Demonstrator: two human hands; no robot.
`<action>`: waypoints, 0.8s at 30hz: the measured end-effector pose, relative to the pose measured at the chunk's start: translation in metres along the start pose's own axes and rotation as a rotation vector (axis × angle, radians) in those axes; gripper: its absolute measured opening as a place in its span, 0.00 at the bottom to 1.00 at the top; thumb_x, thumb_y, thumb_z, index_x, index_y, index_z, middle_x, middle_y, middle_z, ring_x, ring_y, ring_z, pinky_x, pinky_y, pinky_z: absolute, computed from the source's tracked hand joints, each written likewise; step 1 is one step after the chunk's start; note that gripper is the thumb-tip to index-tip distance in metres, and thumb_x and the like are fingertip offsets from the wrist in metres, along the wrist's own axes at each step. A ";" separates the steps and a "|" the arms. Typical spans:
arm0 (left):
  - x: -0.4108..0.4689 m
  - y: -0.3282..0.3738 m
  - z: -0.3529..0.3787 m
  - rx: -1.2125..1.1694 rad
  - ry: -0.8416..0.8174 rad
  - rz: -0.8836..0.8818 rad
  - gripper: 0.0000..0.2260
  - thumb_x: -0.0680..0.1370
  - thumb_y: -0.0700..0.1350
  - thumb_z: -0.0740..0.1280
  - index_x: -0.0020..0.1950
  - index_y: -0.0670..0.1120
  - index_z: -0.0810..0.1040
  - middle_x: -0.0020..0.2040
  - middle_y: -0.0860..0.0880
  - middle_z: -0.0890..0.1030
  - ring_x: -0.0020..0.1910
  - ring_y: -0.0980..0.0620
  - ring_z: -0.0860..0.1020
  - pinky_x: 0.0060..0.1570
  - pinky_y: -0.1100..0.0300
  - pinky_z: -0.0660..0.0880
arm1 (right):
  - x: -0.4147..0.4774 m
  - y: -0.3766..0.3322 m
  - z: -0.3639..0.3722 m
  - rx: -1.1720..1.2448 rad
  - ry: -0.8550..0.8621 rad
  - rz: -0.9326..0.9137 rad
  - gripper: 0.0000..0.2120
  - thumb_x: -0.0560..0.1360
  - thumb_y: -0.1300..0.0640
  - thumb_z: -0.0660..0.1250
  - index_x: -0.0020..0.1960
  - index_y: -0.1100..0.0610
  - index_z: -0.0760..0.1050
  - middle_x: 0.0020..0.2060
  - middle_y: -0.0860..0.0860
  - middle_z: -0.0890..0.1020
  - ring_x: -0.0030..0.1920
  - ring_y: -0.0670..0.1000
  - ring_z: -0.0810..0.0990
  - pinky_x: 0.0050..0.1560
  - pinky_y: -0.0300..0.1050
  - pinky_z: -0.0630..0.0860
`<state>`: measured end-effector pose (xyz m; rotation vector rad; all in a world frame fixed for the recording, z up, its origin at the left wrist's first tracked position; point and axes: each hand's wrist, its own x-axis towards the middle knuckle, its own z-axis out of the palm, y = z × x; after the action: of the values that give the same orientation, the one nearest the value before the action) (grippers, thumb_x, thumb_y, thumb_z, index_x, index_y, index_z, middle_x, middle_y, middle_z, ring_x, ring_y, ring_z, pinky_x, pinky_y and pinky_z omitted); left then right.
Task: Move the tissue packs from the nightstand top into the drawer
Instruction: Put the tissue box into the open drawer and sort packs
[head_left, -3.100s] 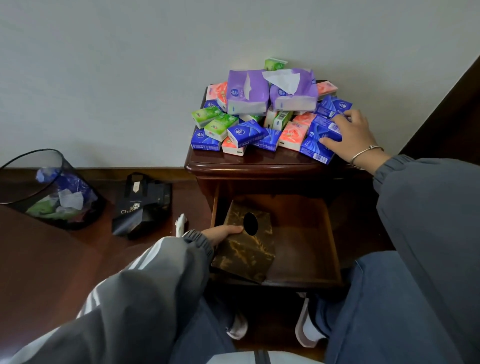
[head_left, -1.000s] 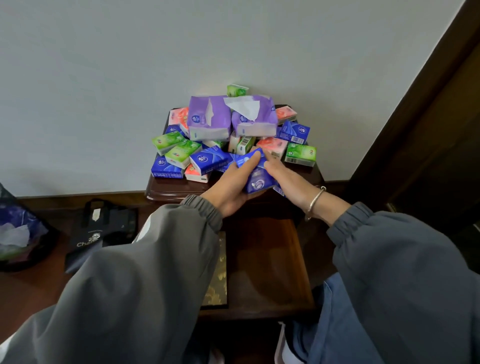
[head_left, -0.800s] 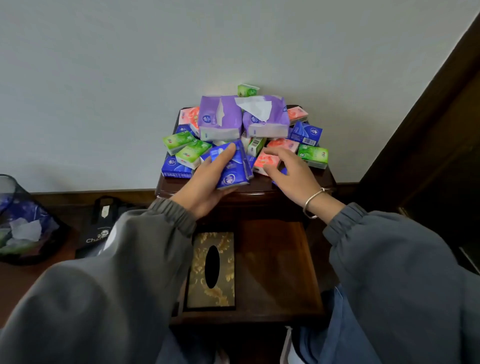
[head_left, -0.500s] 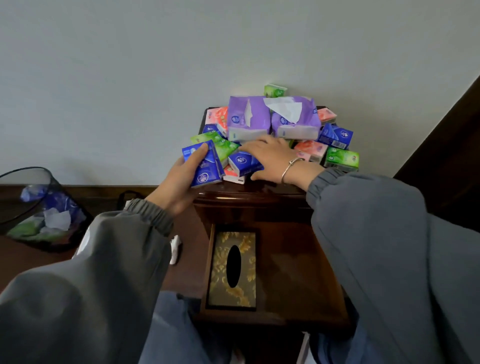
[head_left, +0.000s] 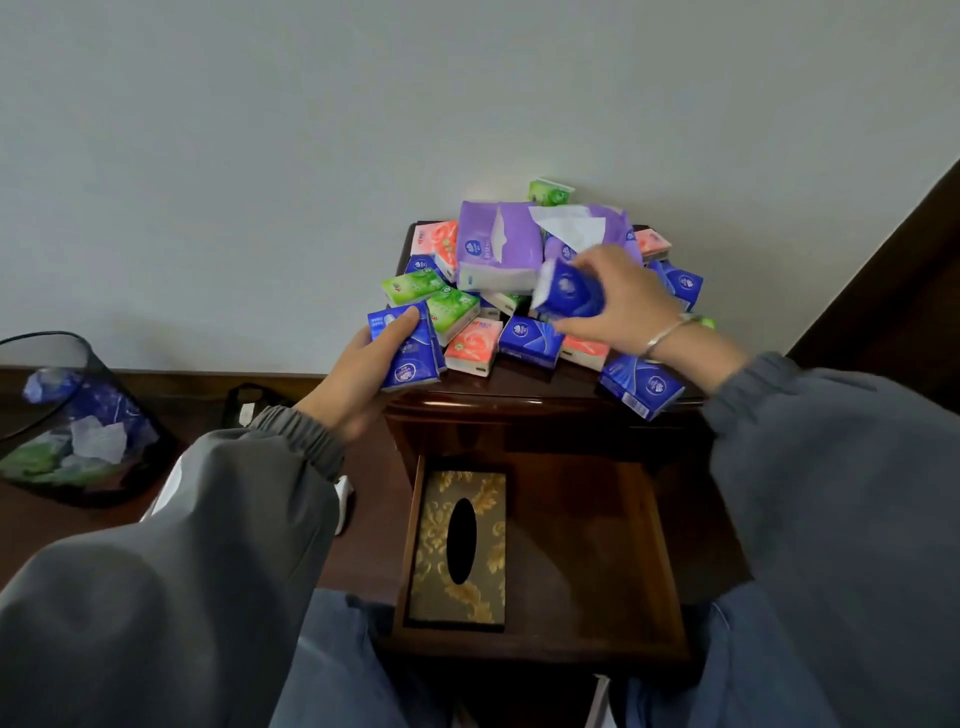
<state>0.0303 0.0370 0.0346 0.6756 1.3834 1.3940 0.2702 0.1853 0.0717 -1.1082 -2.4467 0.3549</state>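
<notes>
A heap of small tissue packs, blue, green and pink, covers the dark wooden nightstand top (head_left: 519, 387), with two big purple tissue packs (head_left: 496, 244) at the back. My left hand (head_left: 363, 371) grips a stack of blue packs (head_left: 408, 348) at the top's left front corner. My right hand (head_left: 618, 304) holds one blue pack (head_left: 569, 293) lifted above the heap. Another blue pack (head_left: 641, 384) lies at the right front edge. Below, the drawer (head_left: 597, 545) stands pulled out, with a gold-patterned tissue box (head_left: 460, 545) along its left side.
A dark mesh waste bin (head_left: 67, 426) with crumpled wrappers stands on the floor at the left. A black bag (head_left: 244, 408) lies by the skirting board behind my left sleeve. A dark wooden door frame (head_left: 893, 291) rises on the right. My knees flank the drawer.
My right hand has picked one blue pack out of the heap and lifted it. My left hand keeps its blue stack at the left front corner.
</notes>
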 end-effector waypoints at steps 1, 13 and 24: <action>0.000 -0.001 0.003 0.002 -0.005 -0.002 0.23 0.76 0.55 0.67 0.66 0.43 0.73 0.56 0.41 0.83 0.47 0.49 0.82 0.49 0.55 0.80 | -0.011 0.015 -0.012 0.001 0.024 0.095 0.28 0.63 0.43 0.74 0.55 0.56 0.71 0.52 0.53 0.77 0.51 0.55 0.77 0.48 0.47 0.71; -0.006 -0.021 0.073 -0.020 -0.154 -0.064 0.21 0.76 0.52 0.68 0.65 0.45 0.74 0.51 0.44 0.85 0.43 0.51 0.84 0.38 0.60 0.79 | -0.066 0.041 0.009 -0.293 -0.176 0.489 0.33 0.65 0.38 0.71 0.59 0.60 0.69 0.57 0.59 0.77 0.56 0.61 0.76 0.50 0.50 0.73; -0.031 -0.056 0.048 0.126 -0.137 -0.240 0.27 0.72 0.57 0.71 0.67 0.47 0.70 0.54 0.43 0.83 0.44 0.50 0.83 0.40 0.58 0.80 | -0.080 0.032 0.035 -0.136 -0.015 0.557 0.33 0.68 0.48 0.72 0.66 0.61 0.63 0.61 0.61 0.74 0.59 0.63 0.74 0.54 0.53 0.73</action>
<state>0.0988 0.0169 -0.0019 0.6499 1.4012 1.0600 0.3215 0.1431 0.0064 -1.8487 -2.1602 0.3636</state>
